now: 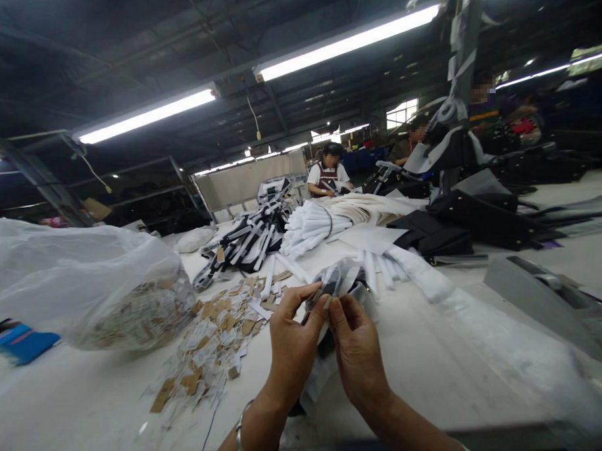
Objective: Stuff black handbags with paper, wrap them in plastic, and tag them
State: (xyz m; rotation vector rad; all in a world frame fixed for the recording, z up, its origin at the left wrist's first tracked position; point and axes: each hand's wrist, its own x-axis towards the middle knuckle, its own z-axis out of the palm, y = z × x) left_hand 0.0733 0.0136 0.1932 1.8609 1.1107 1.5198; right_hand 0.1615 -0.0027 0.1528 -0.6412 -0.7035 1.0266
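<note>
A black piece wrapped in whitish see-through film is bunched up in front of me over the table's near side. My left hand is closed, with thumb and index finger pinching the wrapped piece at its near edge. Right beside it, my right hand pinches the same spot, the fingertips of both hands almost touching. Part of the black piece hangs down behind my hands, so its full shape is hidden. Just left of my hands lie scattered cardboard tags and paper scraps with thin strings.
A big see-through plastic bag of scraps stands left, near a blue packet. Film-wrapped black straps, white rolls and black bags lie farther back. A grey tape dispenser sits right. Another person works opposite.
</note>
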